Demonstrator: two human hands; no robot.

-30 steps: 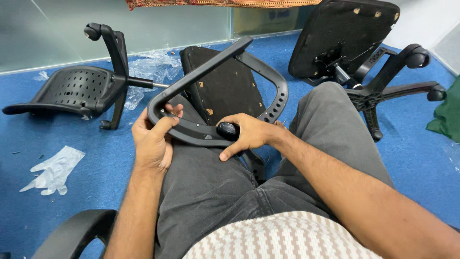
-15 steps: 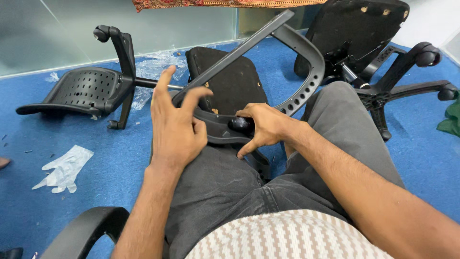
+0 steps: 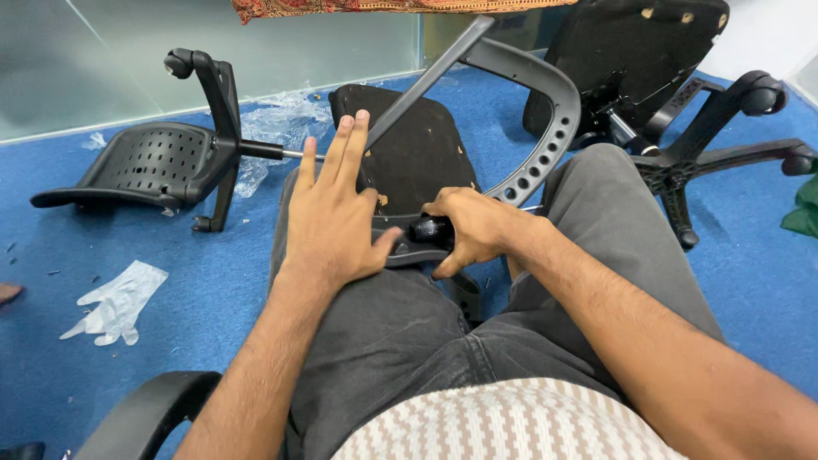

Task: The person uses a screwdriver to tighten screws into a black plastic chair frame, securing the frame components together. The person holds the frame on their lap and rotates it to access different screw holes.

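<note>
Far left, floor: crumpled clear plastic glove [image 3: 115,302] on blue carpet [image 3: 213,281]. Beyond it, a perforated black chair back with armrest [image 3: 149,166], lying on its side, a metal rod projecting rightward from it toward a sheet of clear plastic wrap [image 3: 277,128]. Bottom left corner: curved black armrest [image 3: 141,417], near the person's hip.

Left hand [image 3: 332,221]: open and flat, fingers extended and slightly spread, pointing away from the body; palm pressed down on the lower edge of the black chair frame [image 3: 545,119], thumb lying along that edge toward the right hand. It grips nothing.

Chair frame: a curved black plastic loop with a row of holes along its right side and a straight bar running diagonally up to its top. Its lower edge rests on the person's lap, on grey trousers [image 3: 400,341]; the rest tilts up and away. Behind it, partly hidden by frame and hands, a black seat pad [image 3: 409,145], underside up.

Right hand [image 3: 473,230]: closed around a small black knob [image 3: 429,228] at the frame's lower edge, fingers curled over it, thumb beneath. The two hands lie close together, thumb tips nearly meeting.

Right, floor: an overturned black seat with mechanism [image 3: 639,60], and a black star base with casters [image 3: 733,145] just beside the person's right knee. Far right edge: a fold of green cloth [image 3: 805,209].
</note>
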